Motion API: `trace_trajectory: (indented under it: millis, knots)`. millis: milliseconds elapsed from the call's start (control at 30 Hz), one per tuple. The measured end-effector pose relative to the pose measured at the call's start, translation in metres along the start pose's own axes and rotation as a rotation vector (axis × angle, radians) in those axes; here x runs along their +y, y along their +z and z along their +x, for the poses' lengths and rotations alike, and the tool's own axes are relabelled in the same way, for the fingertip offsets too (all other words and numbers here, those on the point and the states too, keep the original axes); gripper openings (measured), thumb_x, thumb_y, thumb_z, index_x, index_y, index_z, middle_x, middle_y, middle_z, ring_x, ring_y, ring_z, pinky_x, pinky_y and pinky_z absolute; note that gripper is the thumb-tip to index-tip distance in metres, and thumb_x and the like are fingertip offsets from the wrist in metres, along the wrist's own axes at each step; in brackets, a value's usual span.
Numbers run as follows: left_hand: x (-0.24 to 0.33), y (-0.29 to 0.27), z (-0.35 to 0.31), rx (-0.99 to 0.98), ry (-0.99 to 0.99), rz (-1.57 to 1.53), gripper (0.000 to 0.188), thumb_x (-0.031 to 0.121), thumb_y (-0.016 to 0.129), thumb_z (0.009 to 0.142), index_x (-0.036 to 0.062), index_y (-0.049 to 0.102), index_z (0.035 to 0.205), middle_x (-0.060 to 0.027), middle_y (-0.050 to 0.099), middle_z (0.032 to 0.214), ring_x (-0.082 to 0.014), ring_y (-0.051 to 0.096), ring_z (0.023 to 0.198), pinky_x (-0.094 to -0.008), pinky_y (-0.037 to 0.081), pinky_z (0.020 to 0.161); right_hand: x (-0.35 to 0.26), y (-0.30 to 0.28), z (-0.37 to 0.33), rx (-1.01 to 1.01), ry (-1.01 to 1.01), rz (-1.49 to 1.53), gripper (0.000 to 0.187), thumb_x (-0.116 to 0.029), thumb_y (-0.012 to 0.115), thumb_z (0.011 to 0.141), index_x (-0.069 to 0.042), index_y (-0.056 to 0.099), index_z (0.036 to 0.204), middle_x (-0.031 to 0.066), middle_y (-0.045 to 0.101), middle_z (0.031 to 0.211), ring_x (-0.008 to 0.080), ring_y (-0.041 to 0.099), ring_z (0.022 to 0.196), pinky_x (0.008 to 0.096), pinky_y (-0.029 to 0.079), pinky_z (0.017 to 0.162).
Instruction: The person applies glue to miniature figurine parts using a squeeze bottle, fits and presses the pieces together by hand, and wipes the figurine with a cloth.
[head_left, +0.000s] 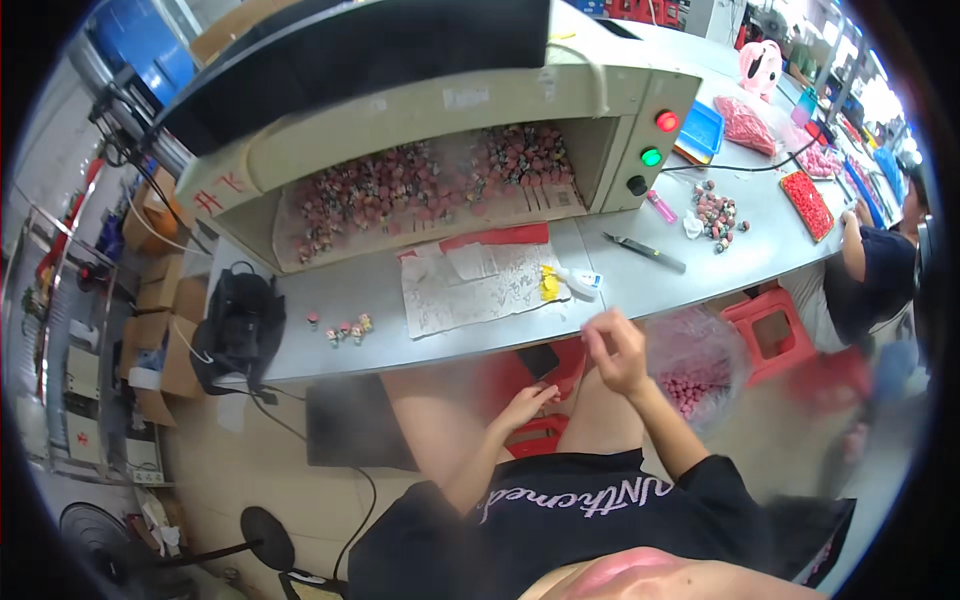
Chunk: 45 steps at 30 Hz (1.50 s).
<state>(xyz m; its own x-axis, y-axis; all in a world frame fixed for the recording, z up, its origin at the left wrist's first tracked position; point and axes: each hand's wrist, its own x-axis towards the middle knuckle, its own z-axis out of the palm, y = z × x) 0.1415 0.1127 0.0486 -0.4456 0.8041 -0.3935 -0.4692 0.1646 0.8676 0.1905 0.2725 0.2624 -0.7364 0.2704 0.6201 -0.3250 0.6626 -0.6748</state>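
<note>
From my remote seat I see the right hand (617,352) raised just off the near edge of the worktable (720,268), fingers loosely curled with the thumb close to the forefinger; I cannot tell whether anything small is pinched there. The left hand (530,405) lies lower and nearer the body, over the lap, half open with its fingers loosely stretched, and I make out nothing in its hold. A dark phone-like rectangle (538,360) sits just beyond its fingertips.

Nearest the right hand on the tabletop, a little beyond it and to its left, is a white squeeze bottle (582,282) on its side. Its long axis runs mostly left to right; the narrow nozzle end points left, toward a yellow piece (549,288) on a stained paper sheet (440,300), and the broad base faces right.

Farther out and to the hand's right, a slim dark knife-like tool (645,252) lies slantwise, its thin tip aimed left and away from me. A clear bag (730,345) with pink pieces (690,395) stands to that hand's right, below table height.
</note>
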Motion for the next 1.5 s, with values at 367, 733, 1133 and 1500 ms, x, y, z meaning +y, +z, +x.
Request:
trace_trajectory:
  millis: [367,733,1133,1500]
  knots:
    - [0.017,0.022,-0.006,-0.006,0.115,0.594,0.031,0.027,0.048,0.081,-0.0016,0.054,0.091,-0.018,0.059,0.089,-0.0307,0.057,0.085,-0.0376,0.044,0.072,0.055,0.083,0.151,-0.24,-0.088,-0.386,0.014,-0.002,0.054,0.073,-0.002,0.058,0.086,0.013,0.054,0.082,0.0292,0.054,0.079,0.034,0.043,0.07]
    - [0.009,0.023,-0.009,0.009,0.23,0.584,0.026,0.022,0.05,0.08,-0.0029,0.054,0.087,-0.0191,0.058,0.087,-0.0312,0.057,0.083,-0.0369,0.044,0.071,0.094,0.125,0.201,-0.27,-0.204,-0.547,0.012,-0.008,0.06,0.069,-0.004,0.061,0.08,0.0122,0.057,0.082,0.0299,0.054,0.085,0.0358,0.044,0.075]
    - [0.004,0.029,-0.006,0.006,0.182,0.59,0.025,0.024,0.048,0.079,0.0005,0.052,0.087,-0.016,0.059,0.085,-0.0316,0.056,0.083,-0.0402,0.043,0.073,0.08,0.13,0.193,-0.257,-0.177,-0.517,0.014,-0.012,0.062,0.069,-0.005,0.06,0.081,0.0111,0.056,0.083,0.0286,0.055,0.083,0.0357,0.044,0.073]
    - [0.007,0.029,-0.011,0.001,0.212,0.707,0.027,0.025,0.047,0.08,-0.0001,0.052,0.087,-0.018,0.058,0.087,-0.0341,0.055,0.084,-0.0423,0.043,0.074,0.075,0.127,0.179,-0.314,-0.008,-0.463,0.019,-0.018,0.061,0.074,-0.005,0.058,0.087,0.0114,0.057,0.088,0.0281,0.056,0.081,0.0364,0.045,0.072]
